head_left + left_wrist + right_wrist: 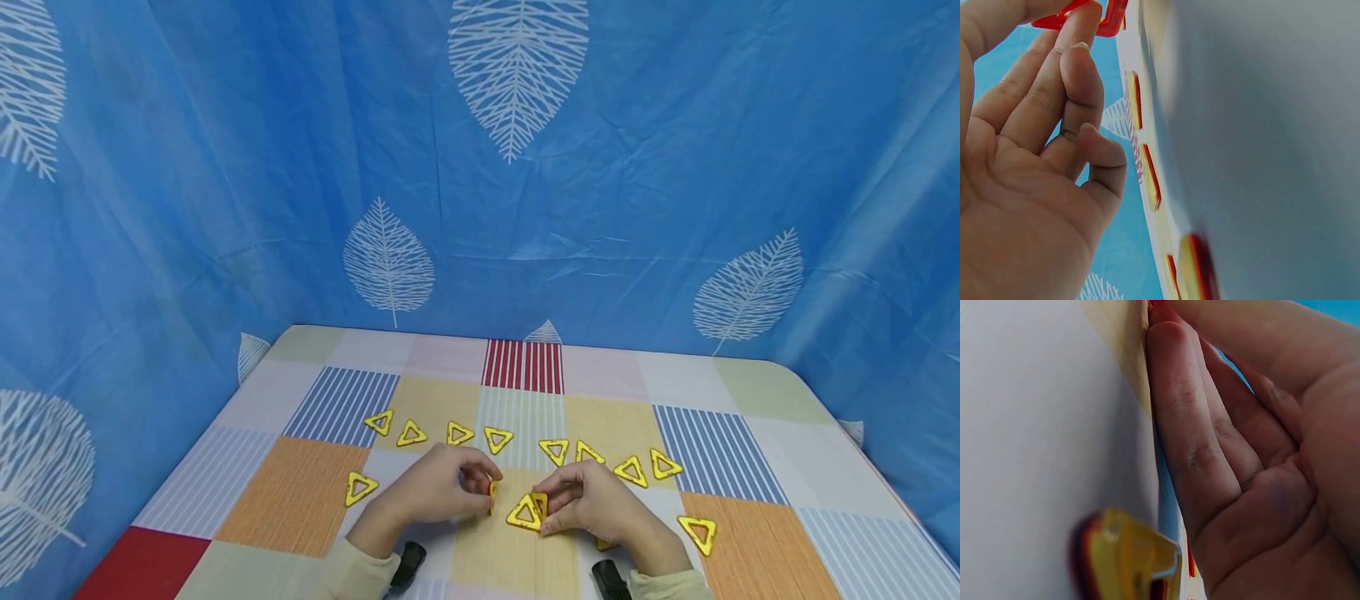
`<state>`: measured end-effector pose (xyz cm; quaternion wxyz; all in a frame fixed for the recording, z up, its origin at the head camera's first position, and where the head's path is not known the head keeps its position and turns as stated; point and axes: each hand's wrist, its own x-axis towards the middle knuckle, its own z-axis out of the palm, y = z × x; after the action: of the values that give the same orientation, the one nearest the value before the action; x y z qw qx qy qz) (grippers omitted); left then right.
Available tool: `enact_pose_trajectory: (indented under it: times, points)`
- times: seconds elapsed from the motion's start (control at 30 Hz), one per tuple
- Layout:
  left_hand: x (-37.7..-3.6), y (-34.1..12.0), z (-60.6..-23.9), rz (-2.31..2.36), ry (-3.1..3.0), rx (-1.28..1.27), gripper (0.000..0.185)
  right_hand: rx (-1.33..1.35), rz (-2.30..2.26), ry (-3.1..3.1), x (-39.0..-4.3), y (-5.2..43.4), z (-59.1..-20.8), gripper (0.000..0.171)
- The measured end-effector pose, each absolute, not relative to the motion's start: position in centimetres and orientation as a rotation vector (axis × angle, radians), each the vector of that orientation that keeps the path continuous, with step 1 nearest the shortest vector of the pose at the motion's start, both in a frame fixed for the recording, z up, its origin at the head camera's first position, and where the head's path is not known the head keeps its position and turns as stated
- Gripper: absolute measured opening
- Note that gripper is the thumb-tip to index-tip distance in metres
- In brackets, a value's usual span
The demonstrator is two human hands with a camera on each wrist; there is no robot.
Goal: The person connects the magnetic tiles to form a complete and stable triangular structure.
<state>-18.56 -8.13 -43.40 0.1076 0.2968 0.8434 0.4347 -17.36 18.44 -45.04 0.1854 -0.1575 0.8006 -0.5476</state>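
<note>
The left hand (444, 489) pinches a triangle (492, 490). The right hand (588, 500) pinches another triangle (542, 502). More triangles (698, 522) lie on the worktop (277, 492).

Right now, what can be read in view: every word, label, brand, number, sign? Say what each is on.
None readable anywhere.
Yellow triangular frames: no lettering made out; any fine marking would be too small in the head view, and the near ones blur in the wrist views.
Patchwork tablecloth: colored patches and stripes, no text seen.
Blue curtain: white leaf prints, no text seen.
</note>
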Motion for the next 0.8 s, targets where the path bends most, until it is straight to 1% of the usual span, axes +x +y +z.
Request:
enact_pose_trajectory:
  times: [0.1,0.37,0.6,0.8]
  points:
    - [-18.7,-7.5,-43.5,1.292,2.473,0.868,0.022,-0.449,-1.540,2.262,-17.3,18.5,-45.1,0.036]
    - [-18.9,-6.1,-43.6,1.262,2.455,0.896,0.021,-0.474,-1.527,2.271,-17.4,18.5,-45.0,0.036]
    - [-18.9,-5.7,-43.4,1.257,2.426,0.911,0.024,-0.490,-1.509,2.289,-17.4,18.4,-44.8,0.036]
    - [-18.8,-5.5,-43.5,1.229,2.432,0.884,0.022,-0.526,-1.509,2.298,-17.3,18.5,-44.8,0.036]
